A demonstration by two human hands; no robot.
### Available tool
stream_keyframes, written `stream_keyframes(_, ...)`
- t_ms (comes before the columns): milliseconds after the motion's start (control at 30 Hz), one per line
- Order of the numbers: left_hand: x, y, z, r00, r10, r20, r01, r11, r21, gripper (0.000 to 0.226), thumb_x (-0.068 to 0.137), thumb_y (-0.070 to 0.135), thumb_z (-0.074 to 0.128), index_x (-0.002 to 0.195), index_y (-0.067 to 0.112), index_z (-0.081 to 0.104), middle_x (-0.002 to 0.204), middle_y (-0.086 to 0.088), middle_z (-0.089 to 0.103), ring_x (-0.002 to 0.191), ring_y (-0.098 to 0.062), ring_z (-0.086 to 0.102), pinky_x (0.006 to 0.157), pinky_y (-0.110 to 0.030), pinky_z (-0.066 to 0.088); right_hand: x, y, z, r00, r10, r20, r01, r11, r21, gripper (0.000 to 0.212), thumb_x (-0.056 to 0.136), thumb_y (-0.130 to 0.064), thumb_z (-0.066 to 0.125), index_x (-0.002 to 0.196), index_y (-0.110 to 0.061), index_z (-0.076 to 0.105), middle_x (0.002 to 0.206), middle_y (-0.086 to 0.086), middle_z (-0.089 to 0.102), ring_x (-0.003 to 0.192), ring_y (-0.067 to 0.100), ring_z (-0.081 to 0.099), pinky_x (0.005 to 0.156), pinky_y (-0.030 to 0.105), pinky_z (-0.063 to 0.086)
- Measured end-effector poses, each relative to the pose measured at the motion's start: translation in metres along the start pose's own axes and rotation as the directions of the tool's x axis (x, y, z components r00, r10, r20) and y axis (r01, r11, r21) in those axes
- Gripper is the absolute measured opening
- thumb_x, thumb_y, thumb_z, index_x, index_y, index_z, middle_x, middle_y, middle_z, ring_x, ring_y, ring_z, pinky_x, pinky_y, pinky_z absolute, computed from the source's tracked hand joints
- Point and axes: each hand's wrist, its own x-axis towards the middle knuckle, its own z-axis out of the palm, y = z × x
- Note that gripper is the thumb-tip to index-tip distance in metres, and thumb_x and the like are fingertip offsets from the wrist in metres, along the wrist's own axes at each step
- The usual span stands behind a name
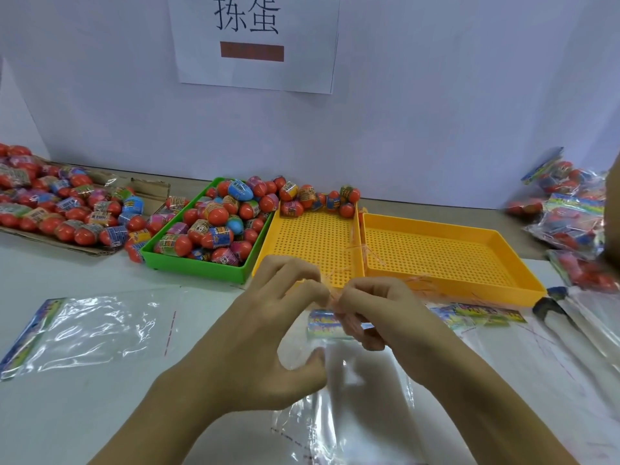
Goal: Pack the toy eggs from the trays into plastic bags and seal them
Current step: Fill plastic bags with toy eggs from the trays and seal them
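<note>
Hands at frame centre: my left hand (268, 317) and right hand (375, 313) pinch thin red strip at plastic bag (349, 391) mouth, likely baring seal. Toy eggs (214, 223) wait in green tray (198, 266), upper left.

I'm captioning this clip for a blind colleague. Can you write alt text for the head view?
Both hands, left hand and right hand, pinch a thin red strip at the top of a clear plastic bag on a white table. Behind sit a green tray heaped with toy eggs and two yellow trays, nearly empty.
</note>
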Motion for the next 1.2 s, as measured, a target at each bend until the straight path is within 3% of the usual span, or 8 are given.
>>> stream_keyframes(200, -0.002, 0.001, 0.007, 0.999, -0.011, 0.051, 0.008, 0.998, 0.068, 0.046, 0.075, 0.068, 0.066, 0.075, 0.028, 0.044, 0.106, 0.011, 0.036, 0.109, -0.014, 0.038, 0.074, -0.027, 0.045, 0.002, 0.009, 0.004, 0.995, -0.056, -0.077, 0.036, 0.969, -0.246, 0.024, 0.073, -0.022, 0.063, 0.051, -0.017, 0.056, 0.048, -0.005, 0.05, 0.045, 0.006, 0.043, 0.045, 0.016, 0.034)
stream_keyframes(467, 0.001, -0.002, 0.002, 0.991, -0.016, -0.135, 0.021, 0.999, 0.033, 0.055, 0.071, 0.063, 0.074, 0.087, 0.046, 0.024, 0.129, 0.005, 0.036, 0.121, -0.016, 0.039, 0.086, -0.031, 0.047, 0.004, 0.01, -0.003, 0.981, -0.063, -0.185, 0.005, 0.954, -0.301, 0.033, 0.082, -0.028, 0.077, 0.063, -0.007, 0.061, 0.05, -0.007, 0.047, 0.05, 0.008, 0.042, 0.051, 0.018, 0.034)
stream_keyframes(567, -0.001, -0.008, 0.0, 0.991, -0.103, -0.084, 0.105, 0.994, 0.024, 0.05, 0.073, 0.06, 0.071, 0.089, 0.046, 0.026, 0.131, 0.011, 0.029, 0.107, -0.006, 0.043, 0.066, -0.031, 0.052, 0.003, 0.001, -0.002, 0.966, -0.093, -0.241, 0.005, 0.939, -0.343, 0.034, 0.079, -0.037, 0.08, 0.064, -0.012, 0.063, 0.048, -0.01, 0.045, 0.046, 0.005, 0.039, 0.046, 0.014, 0.03)
stream_keyframes(733, -0.002, -0.012, 0.004, 0.988, -0.146, -0.057, 0.152, 0.98, 0.128, 0.048, 0.078, 0.049, 0.063, 0.09, 0.045, 0.018, 0.109, 0.014, 0.034, 0.076, -0.004, 0.041, 0.058, -0.019, 0.029, 0.021, -0.038, -0.005, 0.884, -0.235, -0.404, 0.157, 0.964, -0.216, 0.027, 0.08, -0.047, 0.072, 0.093, -0.024, 0.066, 0.053, -0.007, 0.054, 0.047, 0.002, 0.05, 0.05, 0.024, 0.037)
stream_keyframes(867, 0.002, -0.013, 0.0, 0.962, -0.165, -0.219, 0.207, 0.96, 0.187, 0.04, 0.075, 0.043, 0.066, 0.094, 0.032, 0.032, 0.107, 0.002, 0.052, 0.082, -0.012, 0.042, 0.064, -0.031, 0.039, 0.081, -0.065, 0.004, 0.875, -0.372, -0.309, 0.213, 0.87, -0.444, 0.002, 0.093, -0.026, 0.066, 0.095, -0.028, 0.066, 0.063, -0.01, 0.066, 0.056, 0.0, 0.06, 0.046, 0.015, 0.041)
stream_keyframes(967, 0.003, -0.018, -0.003, 0.932, -0.195, -0.304, 0.262, 0.945, 0.197, 0.047, 0.071, 0.036, 0.073, 0.094, 0.028, 0.032, 0.103, 0.0, 0.051, 0.086, -0.016, 0.044, 0.066, -0.034, 0.044, 0.141, -0.062, 0.023, 0.895, -0.39, -0.214, 0.175, 0.751, -0.636, 0.019, 0.094, -0.017, 0.06, 0.105, -0.031, 0.065, 0.086, -0.009, 0.067, 0.07, 0.003, 0.062, 0.047, 0.01, 0.041)
stream_keyframes(1100, 0.003, -0.023, -0.012, 0.881, -0.198, -0.43, 0.304, 0.933, 0.193, 0.046, 0.07, 0.032, 0.07, 0.09, 0.024, 0.03, 0.099, 0.0, 0.045, 0.085, -0.017, 0.038, 0.062, -0.036, 0.043, 0.198, -0.05, 0.038, 0.94, -0.336, -0.056, 0.171, 0.607, -0.776, 0.058, 0.091, -0.011, 0.058, 0.145, -0.028, 0.045, 0.137, 0.006, 0.053, 0.123, 0.024, 0.052, 0.089, 0.024, 0.04)
stream_keyframes(1200, 0.002, -0.024, -0.015, 0.848, -0.221, -0.482, 0.334, 0.928, 0.163, 0.047, 0.068, 0.032, 0.071, 0.091, 0.024, 0.03, 0.102, -0.003, 0.047, 0.087, -0.017, 0.039, 0.061, -0.036, 0.046, 0.219, -0.047, 0.047, 0.956, -0.284, 0.077, 0.202, 0.44, -0.875, 0.069, 0.089, -0.015, 0.06, 0.15, -0.032, 0.034, 0.147, 0.005, 0.043, 0.131, 0.028, 0.044, 0.1, 0.036, 0.041)
